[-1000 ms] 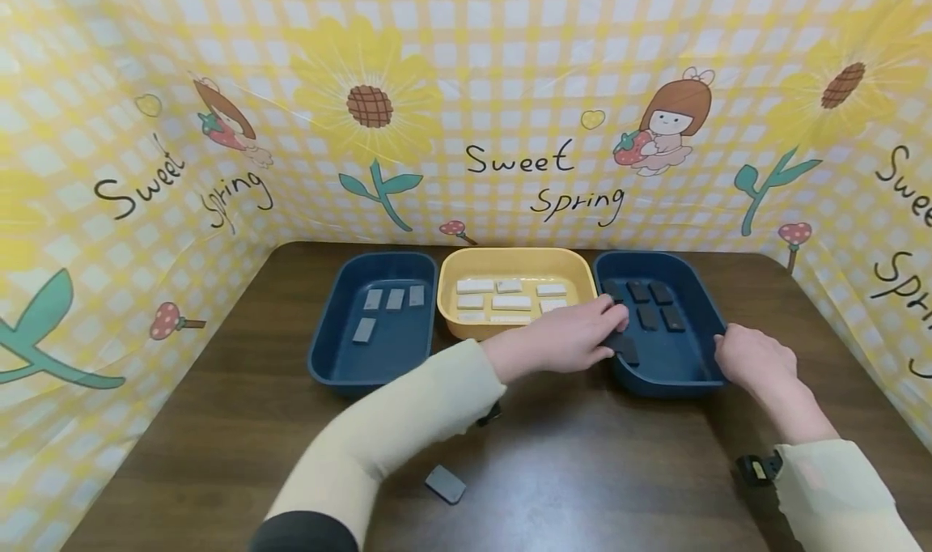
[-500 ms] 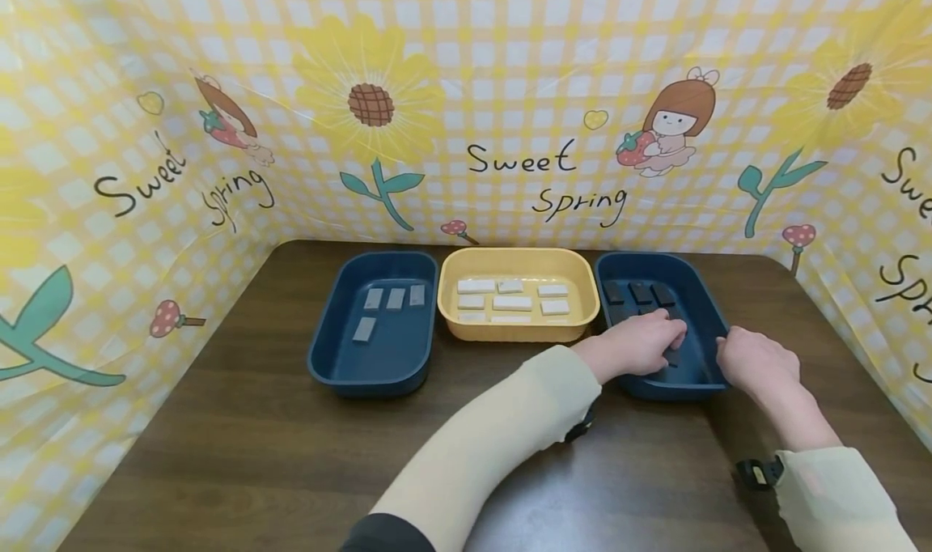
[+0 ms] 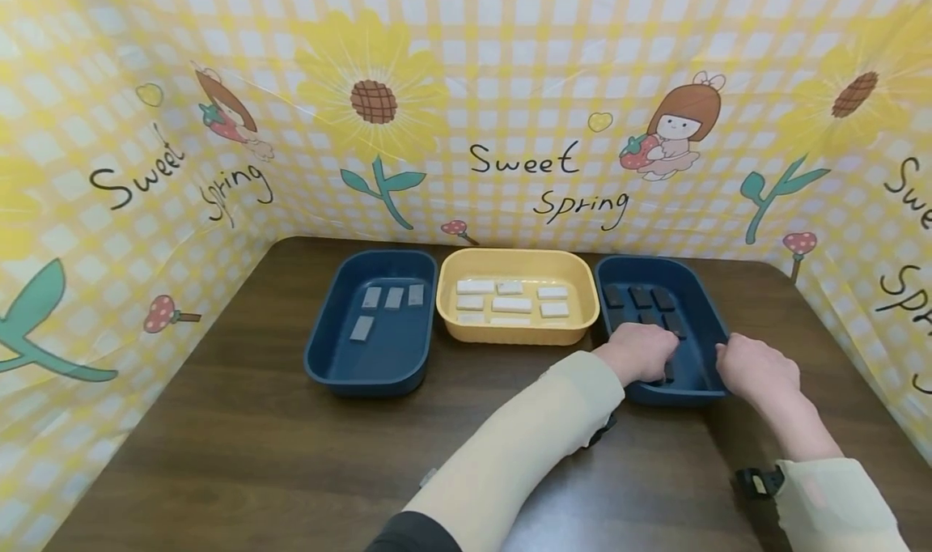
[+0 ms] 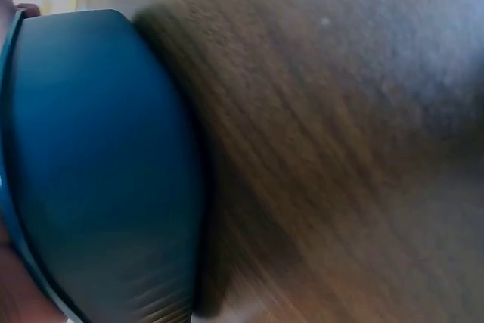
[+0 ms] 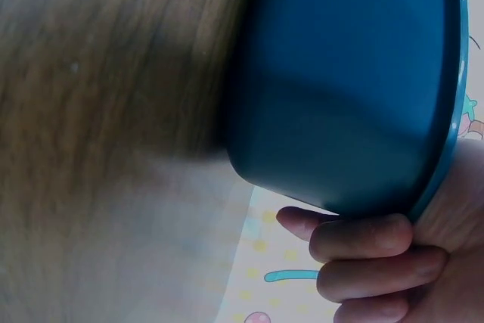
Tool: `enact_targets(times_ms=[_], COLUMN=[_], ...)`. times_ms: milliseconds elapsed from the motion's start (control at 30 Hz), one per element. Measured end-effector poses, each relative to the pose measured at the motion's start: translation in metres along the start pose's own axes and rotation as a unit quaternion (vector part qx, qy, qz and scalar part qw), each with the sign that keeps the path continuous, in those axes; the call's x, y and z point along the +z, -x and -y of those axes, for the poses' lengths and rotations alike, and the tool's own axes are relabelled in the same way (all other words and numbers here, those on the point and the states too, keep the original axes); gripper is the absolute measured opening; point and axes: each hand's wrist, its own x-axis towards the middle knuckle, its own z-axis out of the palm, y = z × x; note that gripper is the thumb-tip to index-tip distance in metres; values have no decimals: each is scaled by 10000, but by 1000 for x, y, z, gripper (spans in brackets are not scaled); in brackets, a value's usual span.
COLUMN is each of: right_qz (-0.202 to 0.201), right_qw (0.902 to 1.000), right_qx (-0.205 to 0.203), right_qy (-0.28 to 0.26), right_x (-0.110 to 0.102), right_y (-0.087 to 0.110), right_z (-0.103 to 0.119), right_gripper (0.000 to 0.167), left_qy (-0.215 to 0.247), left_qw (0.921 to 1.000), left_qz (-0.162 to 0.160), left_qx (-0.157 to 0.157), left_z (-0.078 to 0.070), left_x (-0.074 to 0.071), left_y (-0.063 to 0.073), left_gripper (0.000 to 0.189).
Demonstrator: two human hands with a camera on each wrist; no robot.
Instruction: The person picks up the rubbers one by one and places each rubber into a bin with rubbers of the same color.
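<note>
At the right stands a blue tray (image 3: 708, 309) with several flat black rectangular tiles (image 3: 641, 296) laid in rows inside. My left hand (image 3: 641, 350) is down inside its front part, fingers bent around a black tile (image 3: 669, 371) that shows just below them. The rest of that tile is hidden by the hand. My right hand (image 3: 759, 366) grips the same tray at its right rim near the front corner. In the right wrist view, the curled fingers (image 5: 370, 262) lie against the tray wall (image 5: 340, 111). The left wrist view mostly shows the tray's outer wall (image 4: 106, 156).
A yellow tray (image 3: 518, 335) with several white tiles (image 3: 512, 304) stands in the middle. Left of it, another blue tray (image 3: 373, 378) contains several grey tiles (image 3: 362, 329). On the brown table, a grey tile (image 3: 428, 477) is partly hidden behind my left sleeve. Patterned cloth surrounds the table.
My left hand has moved right with the black tile, from the tray's left rim into its front part. The right hand stays at the rim.
</note>
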Motion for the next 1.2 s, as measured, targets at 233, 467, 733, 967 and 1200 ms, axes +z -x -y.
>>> enact_targets(times_ms=[233, 467, 733, 967, 1200], right_qz=[-49, -66, -47, -75, -9], right_qw=[9999, 9999, 10000, 10000, 10000], right_qx=[-102, -70, 2, -23, 18], right_qy=[35, 49, -6, 25, 13], right_x=[1, 1, 1, 1, 1], right_y=[0, 0, 1, 0, 0], right_z=[-1, 0, 1, 2, 1], right_gripper=[35, 37, 36, 36, 36], left_qy=[-400, -257, -88, -274, -712], left_qw=[9989, 9992, 9996, 9985, 9929], left_qz=[-174, -127, -98, -461, -872], left_qx=[-169, -288, -240, -94, 380], left_z=[-2, -3, -3, 3, 13], left_x=[3, 4, 4, 2, -17], left_y=[-2, -5, -6, -2, 17], left_gripper=[37, 44, 44, 47, 45])
